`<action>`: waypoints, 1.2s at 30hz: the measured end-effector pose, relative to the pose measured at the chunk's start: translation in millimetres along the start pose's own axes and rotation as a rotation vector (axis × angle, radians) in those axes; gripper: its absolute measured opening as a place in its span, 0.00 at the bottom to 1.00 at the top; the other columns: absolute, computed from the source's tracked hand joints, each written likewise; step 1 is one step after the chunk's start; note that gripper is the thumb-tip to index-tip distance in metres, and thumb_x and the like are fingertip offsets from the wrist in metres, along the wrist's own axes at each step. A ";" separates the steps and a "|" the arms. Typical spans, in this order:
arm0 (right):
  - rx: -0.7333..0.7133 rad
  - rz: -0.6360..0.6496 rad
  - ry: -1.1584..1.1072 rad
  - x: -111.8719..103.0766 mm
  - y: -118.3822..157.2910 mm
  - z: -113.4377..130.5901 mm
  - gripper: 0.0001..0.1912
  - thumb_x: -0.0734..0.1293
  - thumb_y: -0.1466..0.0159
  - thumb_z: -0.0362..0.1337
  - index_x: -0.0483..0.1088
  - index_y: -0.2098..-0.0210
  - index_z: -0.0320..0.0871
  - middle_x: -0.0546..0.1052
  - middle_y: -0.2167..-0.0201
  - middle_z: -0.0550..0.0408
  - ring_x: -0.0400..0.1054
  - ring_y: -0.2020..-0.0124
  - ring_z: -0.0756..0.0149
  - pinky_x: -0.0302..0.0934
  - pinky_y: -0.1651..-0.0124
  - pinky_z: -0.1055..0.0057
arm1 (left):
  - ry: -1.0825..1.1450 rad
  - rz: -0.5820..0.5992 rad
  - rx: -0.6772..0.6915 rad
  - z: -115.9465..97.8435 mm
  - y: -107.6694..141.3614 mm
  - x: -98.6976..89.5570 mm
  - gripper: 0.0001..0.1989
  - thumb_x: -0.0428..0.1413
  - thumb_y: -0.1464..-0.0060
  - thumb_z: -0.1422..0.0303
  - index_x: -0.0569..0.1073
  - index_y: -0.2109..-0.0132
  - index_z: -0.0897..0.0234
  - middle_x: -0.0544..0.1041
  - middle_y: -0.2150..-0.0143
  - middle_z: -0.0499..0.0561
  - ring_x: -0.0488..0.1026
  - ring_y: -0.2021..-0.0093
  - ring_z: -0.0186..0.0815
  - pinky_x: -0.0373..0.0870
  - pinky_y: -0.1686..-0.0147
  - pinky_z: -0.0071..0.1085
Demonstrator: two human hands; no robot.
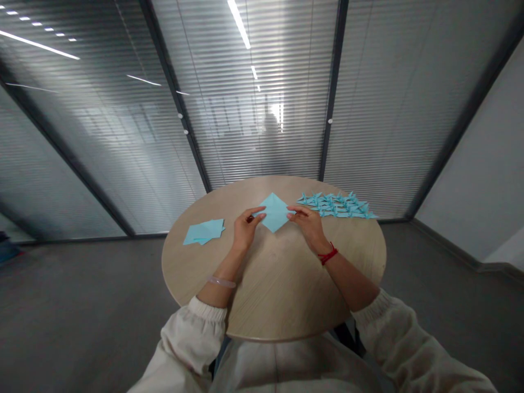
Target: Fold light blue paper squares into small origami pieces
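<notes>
A light-blue square sheet of origami paper (273,214) is held up over the round table, turned so that one corner points away from me and one toward me. Crease lines show faintly on it. My left hand (246,225) pinches its left corner between thumb and fingers. At the opposite corner, my right hand (308,222) grips the paper the same way. Several folded blue paper cranes (338,205) stand in rows just beyond my right hand. To the left of my left hand lies a small pile of flat blue sheets (204,231).
The round wooden table (282,295) has its near edge close to my body. Behind it rises a glass partition with blinds (262,147) and dark frames. A white wall (478,180) stands at the right, and grey floor (102,305) surrounds the table.
</notes>
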State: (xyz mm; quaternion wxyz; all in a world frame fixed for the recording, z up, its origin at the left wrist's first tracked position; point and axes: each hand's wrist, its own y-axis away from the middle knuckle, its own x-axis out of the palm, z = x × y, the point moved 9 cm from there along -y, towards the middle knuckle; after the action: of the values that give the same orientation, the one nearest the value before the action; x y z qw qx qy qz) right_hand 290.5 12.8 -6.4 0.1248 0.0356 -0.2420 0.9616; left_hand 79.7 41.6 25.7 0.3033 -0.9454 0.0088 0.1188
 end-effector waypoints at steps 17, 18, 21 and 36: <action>-0.220 0.123 0.296 15.8 8.0 21.3 0.15 0.70 0.43 0.49 0.78 0.62 0.47 0.76 0.65 0.52 0.68 0.67 0.65 0.61 0.65 0.69 | 0.030 0.063 0.047 -6.1 2.9 10.8 0.13 0.60 0.51 0.58 0.79 0.63 0.62 0.79 0.62 0.53 0.73 0.61 0.38 0.66 0.64 0.31; -0.220 0.124 0.293 15.8 7.8 21.0 0.15 0.69 0.43 0.49 0.78 0.62 0.47 0.76 0.65 0.52 0.68 0.67 0.65 0.61 0.65 0.69 | 0.019 0.072 0.056 -7.7 3.6 11.6 0.13 0.61 0.51 0.58 0.79 0.62 0.61 0.78 0.61 0.53 0.73 0.60 0.38 0.66 0.65 0.30; -0.227 0.132 0.267 16.4 7.4 20.2 0.14 0.70 0.43 0.48 0.77 0.62 0.47 0.76 0.64 0.53 0.68 0.66 0.64 0.60 0.65 0.69 | -0.033 0.126 0.115 -15.3 6.2 16.6 0.13 0.62 0.52 0.60 0.79 0.59 0.59 0.77 0.61 0.52 0.71 0.62 0.37 0.64 0.66 0.29; -0.273 0.145 0.310 20.5 8.3 18.3 0.13 0.70 0.43 0.49 0.78 0.64 0.49 0.72 0.68 0.53 0.66 0.66 0.65 0.60 0.65 0.69 | -0.009 0.116 0.108 -13.2 9.0 20.4 0.11 0.61 0.51 0.57 0.81 0.64 0.58 0.75 0.68 0.52 0.68 0.65 0.36 0.61 0.70 0.30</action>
State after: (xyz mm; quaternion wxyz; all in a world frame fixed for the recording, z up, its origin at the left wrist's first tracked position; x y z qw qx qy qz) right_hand 268.7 1.6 8.6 0.0945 -0.1476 -0.3497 0.9203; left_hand 101.7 27.8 26.3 0.3467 -0.9250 0.0684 0.1398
